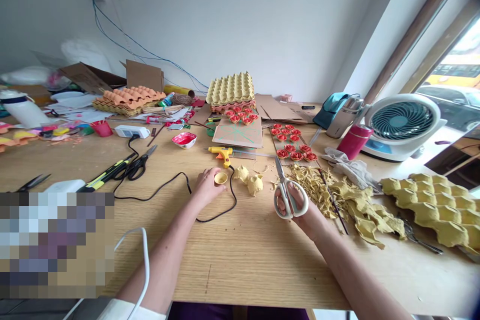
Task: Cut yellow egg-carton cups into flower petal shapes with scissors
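Between its fingers and thumb my left hand (205, 186) holds a small yellow egg-carton cup (221, 178) just above the table. Fingers through the handle loops, my right hand (296, 200) grips white-handled scissors (285, 192), blades pointing up and away and looking closed. Two more yellow cut cups (255, 185) lie between my hands. Beyond the left hand rests a yellow glue gun (221, 154), its black cord curving around that hand. Beside the right hand is a heap of yellow carton scraps (318, 185).
Red paper flowers (290, 149) sit on cardboard behind the scissors. A yellow egg tray (431, 205) lies at right, near a fan (401, 122) and a red bottle (355, 141). Black scissors (137, 164) and a power strip (132, 132) are at left. A stack of egg trays (230, 89) stands behind.
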Demonstrator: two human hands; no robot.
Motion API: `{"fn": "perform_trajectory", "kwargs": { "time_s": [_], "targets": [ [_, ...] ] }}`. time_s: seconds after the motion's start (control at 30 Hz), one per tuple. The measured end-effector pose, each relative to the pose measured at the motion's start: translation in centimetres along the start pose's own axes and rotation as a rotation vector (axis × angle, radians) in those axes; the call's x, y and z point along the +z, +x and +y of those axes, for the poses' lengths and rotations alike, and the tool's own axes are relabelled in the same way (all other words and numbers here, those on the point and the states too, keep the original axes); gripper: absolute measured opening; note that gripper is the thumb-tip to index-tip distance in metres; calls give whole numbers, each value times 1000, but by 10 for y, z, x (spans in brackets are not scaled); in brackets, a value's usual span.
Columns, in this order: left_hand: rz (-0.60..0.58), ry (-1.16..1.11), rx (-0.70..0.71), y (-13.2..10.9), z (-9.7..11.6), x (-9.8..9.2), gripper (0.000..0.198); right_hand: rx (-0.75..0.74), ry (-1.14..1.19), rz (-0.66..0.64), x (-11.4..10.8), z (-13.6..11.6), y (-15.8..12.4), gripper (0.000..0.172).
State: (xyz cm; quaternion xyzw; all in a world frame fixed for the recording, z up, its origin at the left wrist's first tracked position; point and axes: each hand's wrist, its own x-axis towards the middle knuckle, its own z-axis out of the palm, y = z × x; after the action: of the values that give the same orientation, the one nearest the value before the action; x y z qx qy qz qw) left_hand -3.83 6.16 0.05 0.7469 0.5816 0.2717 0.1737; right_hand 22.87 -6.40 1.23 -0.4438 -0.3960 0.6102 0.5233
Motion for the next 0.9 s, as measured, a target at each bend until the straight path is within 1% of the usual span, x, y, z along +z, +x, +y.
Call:
{"fn": "perform_trajectory", "kwargs": {
  "time_s": [0.13, 0.23, 0.3, 0.37, 0.47, 0.57, 0.63, 0.77, 0.83, 0.9],
  "targets": [
    [-14, -37, 23, -1, 3, -4, 36, -6, 39, -5, 3, -2, -2, 50],
    [-1, -76, 16, -2, 10, -6, 32, -43, -31, -13, 5, -4, -6, 49],
    [26, -133, 16, -5, 16, -6, 33, -70, -127, -15, 7, -3, -7, 48],
    [47, -244, 60, -8, 24, -5, 38, -82, -234, -25, 9, -2, -8, 47],
    [35, -389, 210, -15, 36, -6, 44, -131, -393, -49, 13, 0, -9, 44],
    [43, -379, 325, -23, 47, -8, 40, -241, -629, -14, 17, 0, -12, 34],
    [71, -373, 343, -27, 53, -8, 36, -314, -801, 18, 20, 0, -14, 28],
    [108, -437, 306, -34, 62, -6, 35, -402, -1077, 29, 23, 1, -17, 20],
    [121, -462, 311, -38, 65, -5, 39, -429, -1169, 20, 23, 2, -16, 19],
    [144, -459, 336, -41, 68, -4, 42, -443, -1213, 8, 23, 4, -15, 19]
  ]
}}
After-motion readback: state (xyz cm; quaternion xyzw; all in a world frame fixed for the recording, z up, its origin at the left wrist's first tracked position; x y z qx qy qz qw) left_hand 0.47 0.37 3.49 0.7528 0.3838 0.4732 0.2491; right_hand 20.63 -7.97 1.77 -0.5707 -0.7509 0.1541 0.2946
